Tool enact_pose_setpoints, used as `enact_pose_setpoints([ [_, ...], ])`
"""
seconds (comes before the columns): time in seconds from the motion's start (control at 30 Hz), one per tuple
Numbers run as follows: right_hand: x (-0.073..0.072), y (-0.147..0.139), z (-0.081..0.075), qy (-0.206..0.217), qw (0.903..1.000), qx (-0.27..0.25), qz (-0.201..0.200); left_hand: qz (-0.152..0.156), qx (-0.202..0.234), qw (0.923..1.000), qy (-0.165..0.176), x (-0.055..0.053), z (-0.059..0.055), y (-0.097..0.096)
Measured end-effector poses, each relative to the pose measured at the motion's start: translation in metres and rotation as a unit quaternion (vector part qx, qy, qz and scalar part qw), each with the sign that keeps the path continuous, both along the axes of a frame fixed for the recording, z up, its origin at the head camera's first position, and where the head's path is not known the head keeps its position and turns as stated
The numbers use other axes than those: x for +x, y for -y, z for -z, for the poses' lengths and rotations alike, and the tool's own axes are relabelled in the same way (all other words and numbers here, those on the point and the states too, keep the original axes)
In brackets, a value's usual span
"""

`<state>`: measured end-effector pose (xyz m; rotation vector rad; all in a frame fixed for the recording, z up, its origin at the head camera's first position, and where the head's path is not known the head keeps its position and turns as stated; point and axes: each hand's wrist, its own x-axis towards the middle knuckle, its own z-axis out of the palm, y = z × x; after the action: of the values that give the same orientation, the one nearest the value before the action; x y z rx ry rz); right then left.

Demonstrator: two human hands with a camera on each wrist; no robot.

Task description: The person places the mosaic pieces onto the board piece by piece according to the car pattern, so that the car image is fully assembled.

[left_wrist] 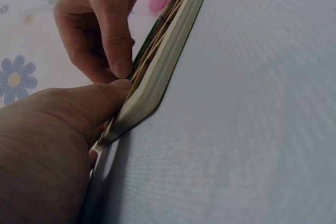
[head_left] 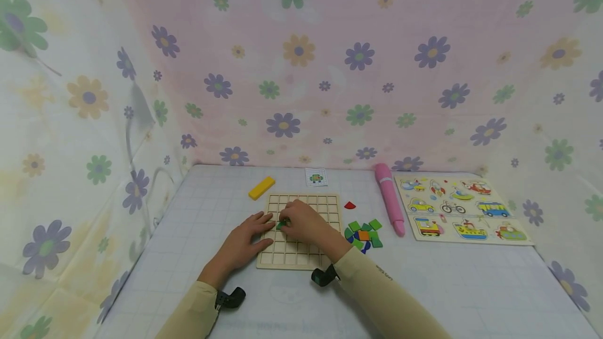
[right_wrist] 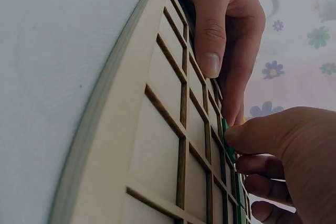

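A square wooden grid board [head_left: 286, 264] lies on the table in front of me. My right hand [head_left: 306, 224] is over its middle, thumb and fingers pinching a small green tile [head_left: 281, 225] at the grid. In the right wrist view, the green tile [right_wrist: 227, 132] shows beside that thumb, and more green pieces [right_wrist: 240, 212] sit in cells nearer the camera. My left hand [head_left: 241, 240] rests at the board's left edge with its fingers extended. Its thumb [left_wrist: 105, 97] touches the rim in the left wrist view; the other fingers there are mostly hidden.
Right of the board lie a loose pile of green, blue and orange tiles [head_left: 364, 235] and a red piece [head_left: 349, 205]. Behind it are a yellow block [head_left: 261, 188] and a small picture card [head_left: 316, 177]. A pink rod-shaped thing [head_left: 390, 198] and a vehicle puzzle board [head_left: 457, 222] lie farther right.
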<state>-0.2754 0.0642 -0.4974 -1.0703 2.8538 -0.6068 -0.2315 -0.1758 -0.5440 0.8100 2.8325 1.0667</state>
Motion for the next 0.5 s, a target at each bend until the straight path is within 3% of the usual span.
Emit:
enact_pose_setpoints([
  [0.5,-0.0002,0.0006,0.0004,-0.004,0.9997,0.022,0.003,-0.003,0.001,1.0,0.003,-0.0007,0.0023,0.0007],
])
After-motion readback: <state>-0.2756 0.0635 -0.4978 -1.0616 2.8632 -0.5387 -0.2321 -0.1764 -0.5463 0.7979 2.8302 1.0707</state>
